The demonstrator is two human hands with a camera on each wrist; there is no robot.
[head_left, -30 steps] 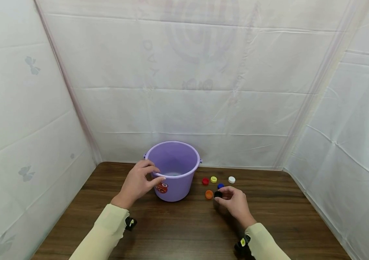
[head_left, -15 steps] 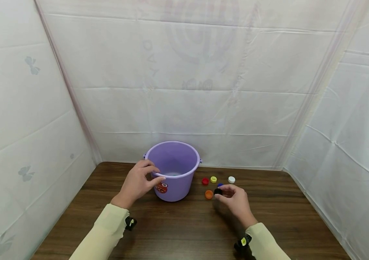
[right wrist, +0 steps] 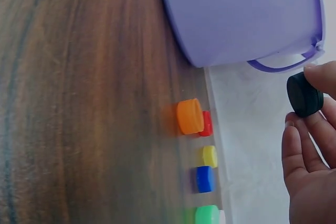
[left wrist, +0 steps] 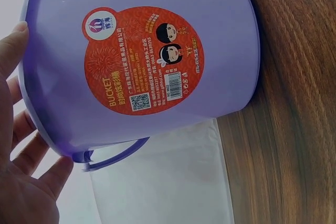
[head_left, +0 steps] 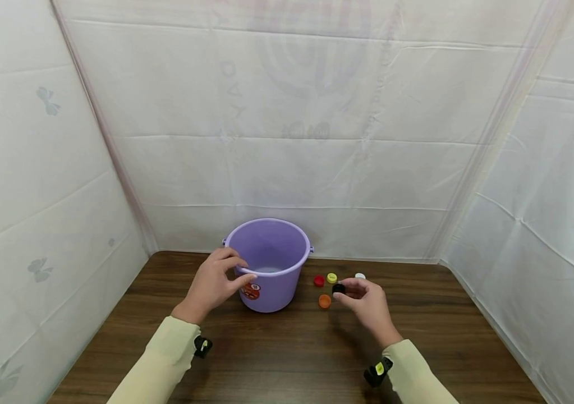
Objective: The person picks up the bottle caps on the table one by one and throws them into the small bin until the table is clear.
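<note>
My left hand point(head_left: 211, 286) holds the rim of a purple bucket point(head_left: 274, 292), fingers over the edge and thumb outside. The bucket stands upright, and its red label point(left wrist: 142, 59) faces the left wrist camera. Off the table, my right hand point(head_left: 369, 306) pinches a black bottle cap point(head_left: 339, 289) between thumb and fingers; the right wrist view shows this cap point(right wrist: 303, 95) edge-on. Around it lie an orange cap point(head_left: 324, 301), a red cap point(head_left: 319, 280), a yellow cap point(head_left: 331, 278) and a partly covered white cap point(head_left: 359, 275). The right wrist view also shows a blue cap point(right wrist: 205, 179) and a green cap point(right wrist: 207, 215).
The dark wooden table point(head_left: 276, 359) carries everything. White sheeting point(head_left: 287, 168) closes off the back and both sides, with the bucket near the back sheet. A purple handle point(left wrist: 118, 156) hangs at the bucket's side.
My right hand has lifted the black cap up from the tabletop and slightly away from me, now covering the blue cap in the head view. My left hand stays on the bucket rim.
</note>
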